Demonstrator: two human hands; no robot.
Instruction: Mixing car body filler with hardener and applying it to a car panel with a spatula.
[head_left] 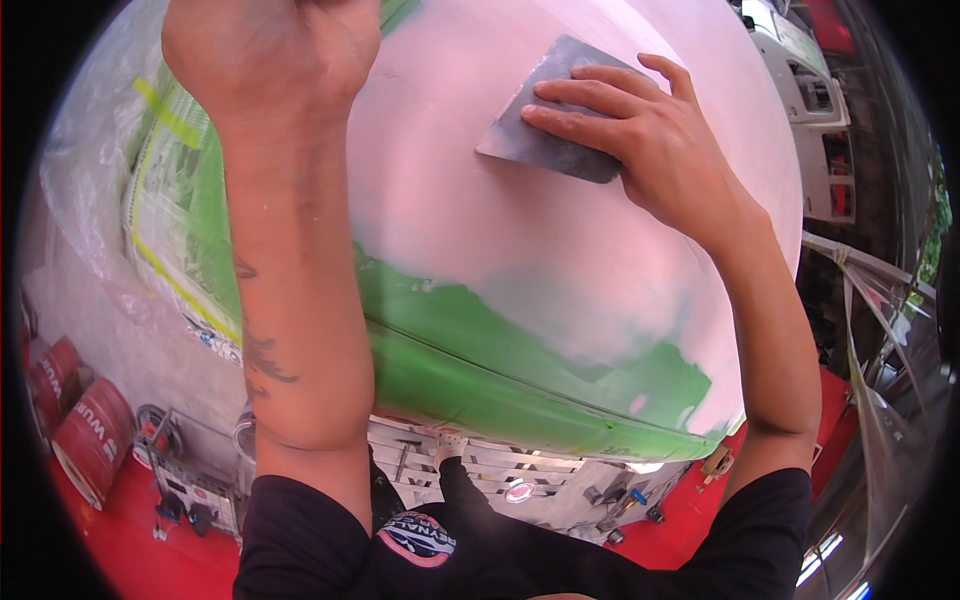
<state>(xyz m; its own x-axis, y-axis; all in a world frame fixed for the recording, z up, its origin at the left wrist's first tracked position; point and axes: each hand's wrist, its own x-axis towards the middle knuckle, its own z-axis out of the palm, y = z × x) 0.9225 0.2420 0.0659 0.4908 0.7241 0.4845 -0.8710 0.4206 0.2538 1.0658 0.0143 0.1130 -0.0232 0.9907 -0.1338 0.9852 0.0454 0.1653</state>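
Observation:
Under my right hand (640,125) is a flat grey rectangular pad (548,75); its exact kind cannot be told. The fingers reach across its top and hold it against a large curved panel (460,190). One finger is raised off the pad. Smooth pink coating covers most of the panel, with green paint (450,330) showing along its near edge in ragged patches. At the upper left, my left hand (290,45) is over the panel, cut off by the frame's top, so its fingers are hidden. The left forearm crosses the panel's left side.
Yellow tape (185,290) and clear plastic sheeting (75,210) border the panel's left side. Red drums (92,430) and a wheeled cart (195,480) stand lower left. White vehicle parts (800,70) are at upper right, above hanging plastic (880,400). Tools (630,500) lie below.

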